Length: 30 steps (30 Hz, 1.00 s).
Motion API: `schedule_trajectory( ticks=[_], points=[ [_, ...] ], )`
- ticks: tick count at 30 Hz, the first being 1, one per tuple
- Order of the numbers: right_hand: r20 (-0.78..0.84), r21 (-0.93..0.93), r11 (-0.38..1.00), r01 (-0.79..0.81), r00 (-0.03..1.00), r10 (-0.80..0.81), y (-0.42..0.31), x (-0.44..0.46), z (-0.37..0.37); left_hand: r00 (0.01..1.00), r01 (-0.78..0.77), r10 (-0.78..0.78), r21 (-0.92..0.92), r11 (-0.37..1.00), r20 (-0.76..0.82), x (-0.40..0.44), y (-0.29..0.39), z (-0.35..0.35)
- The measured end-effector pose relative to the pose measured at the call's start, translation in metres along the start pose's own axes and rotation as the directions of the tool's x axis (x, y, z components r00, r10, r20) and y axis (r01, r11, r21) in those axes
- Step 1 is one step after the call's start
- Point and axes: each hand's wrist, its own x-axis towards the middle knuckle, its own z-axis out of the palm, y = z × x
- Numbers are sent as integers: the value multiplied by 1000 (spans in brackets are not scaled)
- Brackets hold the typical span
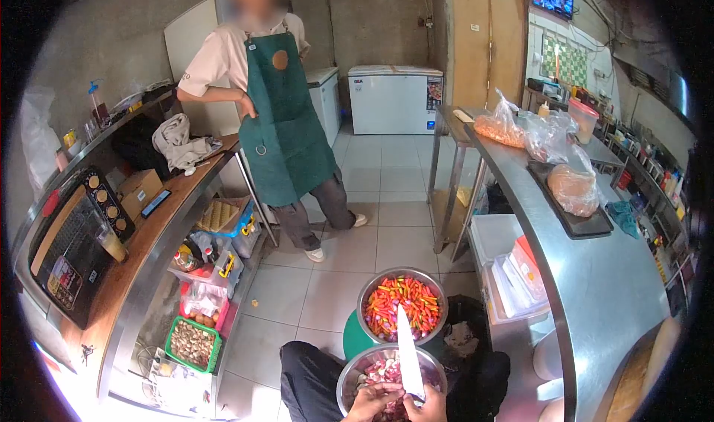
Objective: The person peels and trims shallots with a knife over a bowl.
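My right hand (426, 406) is closed round the handle of a kitchen knife (407, 353), its broad pale blade pointing up and away from me. Beside it, my left hand (375, 402) is closed in a pinch close to the base of the blade; what its fingers hold is too small to make out. Both hands are over a metal bowl (345, 383) of small reddish-purple and whitish pieces that look like shallots (378, 373). Just beyond stands a second metal bowl (362, 315) full of red and orange chillies (405, 303), with a few purplish pieces at its near side.
A person in a green apron (290, 124) stands ahead on the left. To the right runs a steel counter (595, 273) with bagged food (573, 189) on a black tray. At left is a wooden counter (141, 273), with a green basket (193, 344) below. A chest freezer (394, 102) stands behind.
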Motion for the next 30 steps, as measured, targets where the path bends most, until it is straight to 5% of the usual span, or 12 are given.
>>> schedule_trajectory(
  ticks=[6,9,12,17,21,23,24,26,30],
  points=[
    [-32,-64,995,78,996,-80,-6,3,-2,998,45,-45,1,999,42,2,0,0],
    [-39,42,999,19,999,-17,13,-7,3,994,-101,102,16,995,-27,0,-2,5],
    [-10,-159,987,14,1000,-15,11,-7,1,1000,15,-13,72,997,-26,0,5,7],
    [-80,-22,989,145,986,-147,-3,8,-3,997,-18,11,-96,995,-81,5,-7,7],
    [-115,-57,998,27,993,-33,-17,9,-4,997,-52,35,-277,959,-66,10,-24,-2],
    [-172,-251,921,298,922,-346,-47,26,-17,997,-26,33,88,996,-75,9,-3,0],
    [-172,-253,926,279,929,-327,-44,22,-17,997,14,-11,40,999,-71,9,-1,-1],
    [-29,-109,994,-5,1000,2,-27,9,-12,995,-96,98,54,994,-34,11,-3,0],
    [-10,22,981,-190,982,191,-37,16,-13,998,-49,52,52,997,-46,8,10,7]
  ],
)
